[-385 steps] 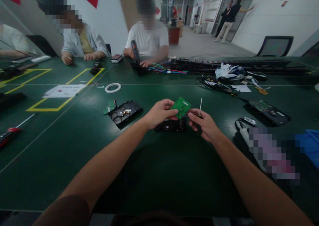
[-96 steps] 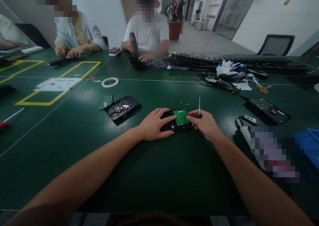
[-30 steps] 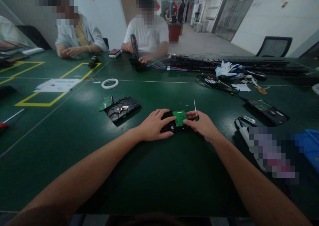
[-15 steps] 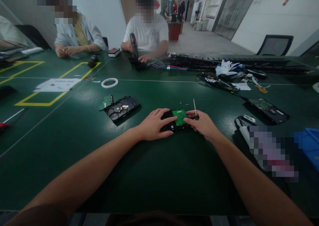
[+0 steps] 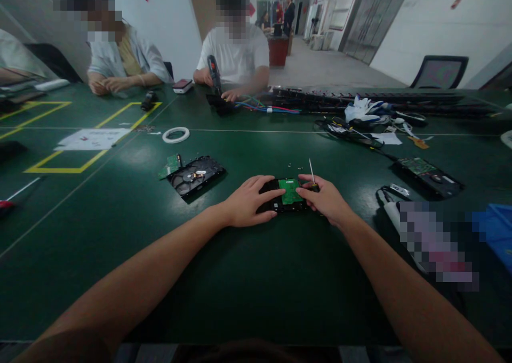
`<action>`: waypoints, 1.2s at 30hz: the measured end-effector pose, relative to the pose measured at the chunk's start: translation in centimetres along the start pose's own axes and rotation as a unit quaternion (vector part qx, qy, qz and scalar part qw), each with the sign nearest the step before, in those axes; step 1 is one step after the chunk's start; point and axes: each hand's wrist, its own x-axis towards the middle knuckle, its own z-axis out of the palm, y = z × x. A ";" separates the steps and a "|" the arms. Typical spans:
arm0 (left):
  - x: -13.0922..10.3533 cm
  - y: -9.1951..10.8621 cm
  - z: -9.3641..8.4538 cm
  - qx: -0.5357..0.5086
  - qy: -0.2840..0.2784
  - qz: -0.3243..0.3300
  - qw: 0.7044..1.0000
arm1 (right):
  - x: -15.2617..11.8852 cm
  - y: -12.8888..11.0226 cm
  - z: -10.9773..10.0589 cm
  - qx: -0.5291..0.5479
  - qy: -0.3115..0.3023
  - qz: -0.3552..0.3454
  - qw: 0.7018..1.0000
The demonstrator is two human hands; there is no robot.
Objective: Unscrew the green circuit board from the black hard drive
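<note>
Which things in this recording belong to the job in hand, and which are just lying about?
In use:
green board on the black drive under the left hand
small screwdriver in the right hand

Apparently just lying about:
opened drive
white ring
white gloves
red-handled screwdriver

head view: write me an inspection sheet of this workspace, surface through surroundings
surface: green table with yellow marking lines
things: green board on black casing; screwdriver
hands: left hand spread over the casing, finger touching the board; right hand holding the screwdriver, shaft up, fingertips at the board's edge
clutter: second casing, white ring, papers, gloves
cables: coloured wires ahead; dark cables near the gloves
surroundings: co-worker opposite with power tool; chair far right
</note>
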 end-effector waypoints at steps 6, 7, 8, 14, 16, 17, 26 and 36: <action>-0.1 -0.2 0.2 0.005 -0.006 -0.003 1.000 | 0.0 0.1 0.1 -0.029 -0.003 -0.009 1.000; -0.1 -0.1 0.2 0.003 -0.005 -0.004 1.000 | 0.0 0.2 0.1 -0.032 -0.003 -0.011 0.999; -0.1 -0.1 0.1 0.001 -0.003 -0.006 1.000 | 0.0 0.2 0.1 -0.033 -0.005 -0.013 0.999; 0.0 0.4 -0.2 0.007 -0.013 -0.015 1.000 | 0.2 0.6 0.0 -0.040 -0.007 -0.016 0.999; 0.0 0.4 -0.2 0.008 -0.016 -0.016 1.000 | 0.2 0.7 0.0 -0.044 -0.006 -0.018 0.999; 0.0 0.4 -0.2 0.007 -0.017 -0.015 1.000 | 0.2 0.8 0.0 -0.043 -0.006 -0.019 0.999; 0.0 0.2 0.0 0.009 -0.013 -0.016 1.000 | 0.1 0.5 0.1 -0.057 0.000 -0.022 0.998; 0.0 0.1 0.1 0.009 -0.015 -0.025 1.000 | 0.6 1.0 -0.2 -0.069 0.078 -0.018 0.994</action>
